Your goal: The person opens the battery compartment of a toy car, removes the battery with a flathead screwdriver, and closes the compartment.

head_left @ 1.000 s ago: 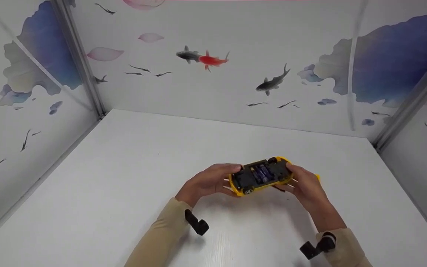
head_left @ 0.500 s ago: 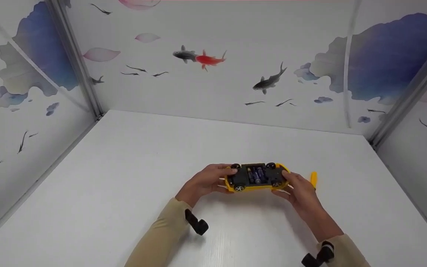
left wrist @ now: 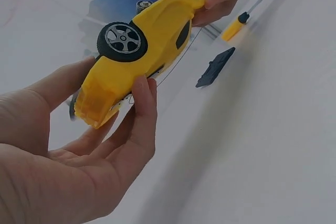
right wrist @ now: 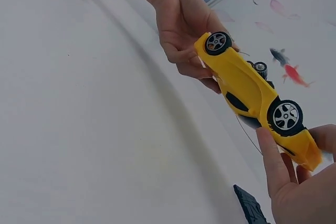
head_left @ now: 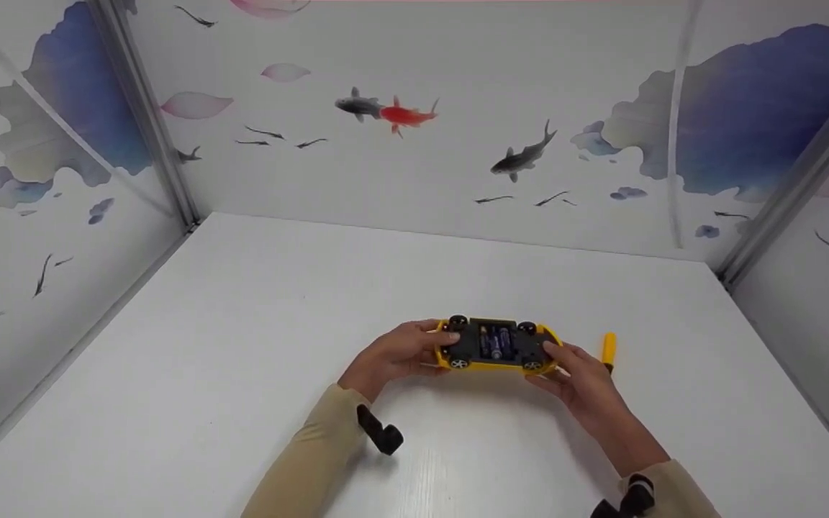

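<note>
A yellow toy car [head_left: 470, 347] is held upside down above the table, its black underside facing up. Several batteries [head_left: 495, 342] show in its uncovered compartment. My left hand [head_left: 396, 354] grips the left end, thumb on the underside and fingers below. At the other end, my right hand [head_left: 587, 378] holds it the same way. A thin dark wire hangs under the car body [left wrist: 139, 40] in the left wrist view. On the table below lies a dark rectangular cover [left wrist: 216, 67], also partly visible as a dark plate [right wrist: 249, 204] in the right wrist view; the head view hides it.
A screwdriver [head_left: 608, 350] with a yellow handle lies on the white table [head_left: 278, 302], right of the right hand. Walls [head_left: 414, 180] with painted fish and leaves enclose the table at the back and both sides.
The car has turned from a slant to nearly level, its right end coming down slightly. My right hand shifted left and down with it, uncovering the screwdriver. Both hands keep their hold.
</note>
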The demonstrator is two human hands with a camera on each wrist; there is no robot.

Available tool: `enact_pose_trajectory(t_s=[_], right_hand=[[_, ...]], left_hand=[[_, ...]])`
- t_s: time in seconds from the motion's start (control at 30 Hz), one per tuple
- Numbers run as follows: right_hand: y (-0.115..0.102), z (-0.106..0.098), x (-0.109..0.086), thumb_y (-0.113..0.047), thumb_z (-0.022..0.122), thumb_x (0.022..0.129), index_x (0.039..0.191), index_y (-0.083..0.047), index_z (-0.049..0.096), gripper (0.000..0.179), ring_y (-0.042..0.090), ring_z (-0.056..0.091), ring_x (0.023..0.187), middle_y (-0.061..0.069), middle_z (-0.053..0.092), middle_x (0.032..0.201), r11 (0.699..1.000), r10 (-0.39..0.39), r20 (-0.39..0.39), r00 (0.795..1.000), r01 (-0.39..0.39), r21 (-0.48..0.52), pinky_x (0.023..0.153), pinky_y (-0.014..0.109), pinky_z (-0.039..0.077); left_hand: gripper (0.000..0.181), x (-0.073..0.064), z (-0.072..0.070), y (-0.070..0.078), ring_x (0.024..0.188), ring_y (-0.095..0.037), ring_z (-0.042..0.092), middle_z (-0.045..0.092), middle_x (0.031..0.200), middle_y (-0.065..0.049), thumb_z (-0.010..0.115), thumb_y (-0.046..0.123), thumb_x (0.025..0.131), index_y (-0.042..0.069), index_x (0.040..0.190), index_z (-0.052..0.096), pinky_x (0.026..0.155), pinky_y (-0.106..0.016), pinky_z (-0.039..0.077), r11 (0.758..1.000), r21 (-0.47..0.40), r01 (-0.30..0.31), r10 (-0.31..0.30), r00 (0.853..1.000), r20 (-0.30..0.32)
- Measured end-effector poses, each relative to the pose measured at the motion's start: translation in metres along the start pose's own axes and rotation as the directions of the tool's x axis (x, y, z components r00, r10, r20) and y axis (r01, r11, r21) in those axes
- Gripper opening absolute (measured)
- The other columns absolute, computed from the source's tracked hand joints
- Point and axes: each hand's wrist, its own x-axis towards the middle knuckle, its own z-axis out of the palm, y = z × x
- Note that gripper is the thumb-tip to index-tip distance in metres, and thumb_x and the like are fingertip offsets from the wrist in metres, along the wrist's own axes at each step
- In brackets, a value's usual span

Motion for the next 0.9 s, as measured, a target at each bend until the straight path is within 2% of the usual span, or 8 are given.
enact_pose_trajectory(t_s=[0.13,0.27,0.37,0.6,0.77,0.9], right_hand=[[0.002,-0.001,-0.001,-0.031,0.06,0.101,0.157,-0.005,0.022,0.072,0.013,0.067,0.105,0.016,0.036,0.149,1.0,0.012,0.001,1.0,-0.012,0.01,0.096,0.029,0.057],[0.005,-0.003,0.0,-0.032,0.06,0.101,0.159,-0.007,0.019,0.076,0.012,0.066,0.106,0.017,0.028,0.157,0.999,0.038,-0.02,0.999,-0.038,-0.013,0.097,0.029,0.057],[0.008,-0.005,0.0,-0.033,0.061,0.1,0.159,-0.007,0.021,0.076,0.013,0.064,0.108,0.016,0.027,0.159,0.998,0.046,-0.036,0.998,-0.048,-0.032,0.097,0.03,0.057],[0.012,-0.01,-0.002,-0.032,0.062,0.1,0.157,-0.007,0.025,0.073,0.018,0.058,0.117,0.015,0.029,0.158,0.995,0.071,-0.067,0.995,-0.075,-0.058,0.097,0.028,0.057],[0.014,-0.012,-0.003,-0.03,0.064,0.099,0.159,-0.005,0.021,0.078,0.027,0.046,0.135,0.02,0.024,0.162,0.992,0.094,-0.068,0.993,-0.099,-0.075,0.097,0.026,0.056],[0.014,-0.014,-0.003,-0.029,0.064,0.099,0.16,-0.005,0.019,0.079,0.029,0.041,0.141,0.021,0.023,0.163,0.99,0.11,-0.069,0.992,-0.116,-0.086,0.097,0.028,0.057]], left_hand=[[0.053,0.001,0.0,-0.002,0.099,-0.023,0.069,0.064,0.126,-0.017,0.071,0.021,0.093,0.012,0.143,0.054,0.081,-0.032,0.059,0.999,0.013,0.03,-0.029,1.0,-0.006],[0.054,0.001,0.0,-0.004,0.105,-0.026,0.068,0.062,0.13,-0.017,0.073,0.02,0.092,0.013,0.142,0.055,0.092,-0.04,0.059,0.998,0.033,0.059,-0.059,0.998,-0.008],[0.054,0.001,0.0,-0.005,0.108,-0.028,0.068,0.062,0.13,-0.018,0.074,0.019,0.091,0.012,0.142,0.057,0.096,-0.044,0.058,0.996,0.038,0.076,-0.076,0.997,-0.009],[0.055,0.003,0.002,-0.008,0.106,-0.029,0.069,0.064,0.126,-0.02,0.076,0.017,0.089,0.005,0.14,0.057,0.092,-0.044,0.06,0.994,0.048,0.1,-0.099,0.995,-0.019],[0.057,0.004,0.002,-0.01,0.107,-0.031,0.07,0.065,0.124,-0.021,0.077,0.014,0.089,0.001,0.14,0.055,0.092,-0.045,0.06,0.994,0.05,0.102,-0.101,0.995,-0.023],[0.056,0.004,0.002,-0.011,0.104,-0.03,0.071,0.068,0.121,-0.021,0.077,0.014,0.088,0.002,0.138,0.056,0.089,-0.042,0.061,0.99,0.098,0.102,-0.098,0.994,-0.04]])
